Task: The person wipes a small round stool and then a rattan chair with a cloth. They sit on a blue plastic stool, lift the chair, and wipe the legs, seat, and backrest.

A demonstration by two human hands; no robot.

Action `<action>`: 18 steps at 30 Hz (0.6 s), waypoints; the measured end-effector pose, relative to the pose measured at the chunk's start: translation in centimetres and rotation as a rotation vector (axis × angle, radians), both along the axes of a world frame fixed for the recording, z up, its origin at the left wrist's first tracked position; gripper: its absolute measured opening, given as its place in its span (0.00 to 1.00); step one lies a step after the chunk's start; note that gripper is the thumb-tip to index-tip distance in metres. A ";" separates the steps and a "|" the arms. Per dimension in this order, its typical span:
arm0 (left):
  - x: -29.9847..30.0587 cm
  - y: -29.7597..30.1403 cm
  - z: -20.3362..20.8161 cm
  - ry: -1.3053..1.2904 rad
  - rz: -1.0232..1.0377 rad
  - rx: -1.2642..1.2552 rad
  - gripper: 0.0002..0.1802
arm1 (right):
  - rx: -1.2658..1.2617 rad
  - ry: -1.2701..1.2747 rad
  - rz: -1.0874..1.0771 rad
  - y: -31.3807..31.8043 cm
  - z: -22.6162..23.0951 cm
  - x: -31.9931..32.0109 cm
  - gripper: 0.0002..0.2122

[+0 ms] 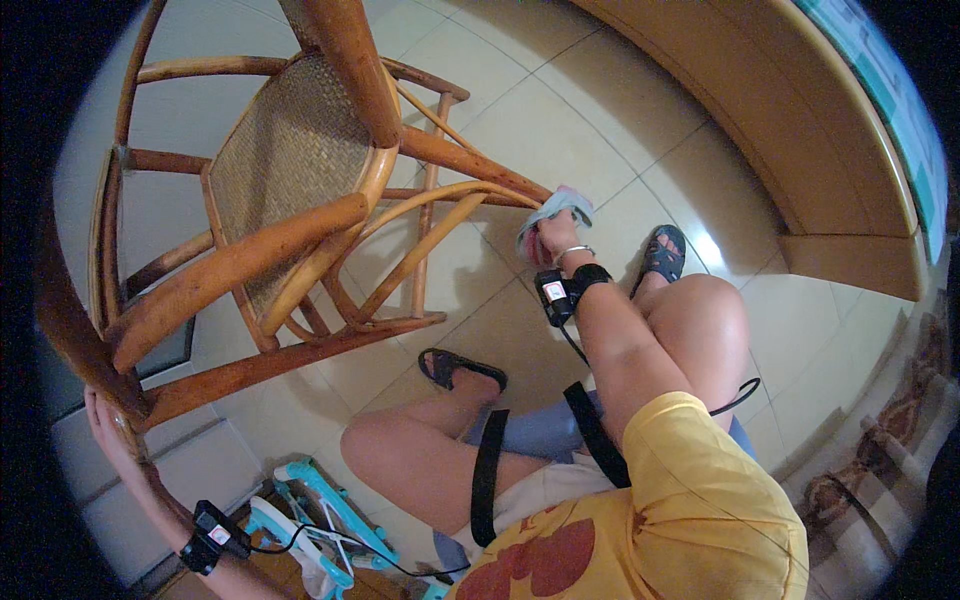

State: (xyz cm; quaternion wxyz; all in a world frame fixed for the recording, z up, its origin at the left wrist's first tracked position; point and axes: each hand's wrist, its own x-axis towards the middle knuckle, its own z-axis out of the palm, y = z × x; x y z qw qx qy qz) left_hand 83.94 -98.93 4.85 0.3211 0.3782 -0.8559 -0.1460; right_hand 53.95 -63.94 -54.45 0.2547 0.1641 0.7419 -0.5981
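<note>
A wooden chair (240, 374) with a woven seat (295, 150) lies tipped over in front of me, its legs reaching toward the right. At the lower left my left hand (112, 425) is closed around the chair's frame; part of its grip is hidden behind the wood. My right hand (557, 235) holds a pale blue and pink cloth (545, 212), pressed round the end of a chair leg (480, 165). The fingers of that hand are partly covered by the cloth.
Light tiles (560, 110) make up the floor. A wooden furniture panel (850, 150) curves along the upper right. A folded blue and white stool-like frame (320, 515) stands at the lower left. Patterned fabric (850, 490) hangs at the right. My sandalled feet are near the chair legs.
</note>
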 end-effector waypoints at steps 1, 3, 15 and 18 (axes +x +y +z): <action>-0.2 0.3 0.1 -0.033 -0.027 -0.013 0.25 | 0.001 0.021 0.166 0.0 0.2 0.4 0.11; -0.6 0.7 0.1 -0.095 -0.088 -0.047 0.24 | -0.028 0.004 0.493 -0.1 0.6 1.1 0.10; -3.8 3.4 -1.7 0.535 -0.199 -0.113 0.17 | -0.154 -0.071 1.093 -0.1 12.2 1.6 0.14; -3.2 7.4 -2.7 0.720 -0.246 -0.206 0.15 | -0.048 0.297 1.216 1.0 16.1 -1.1 0.07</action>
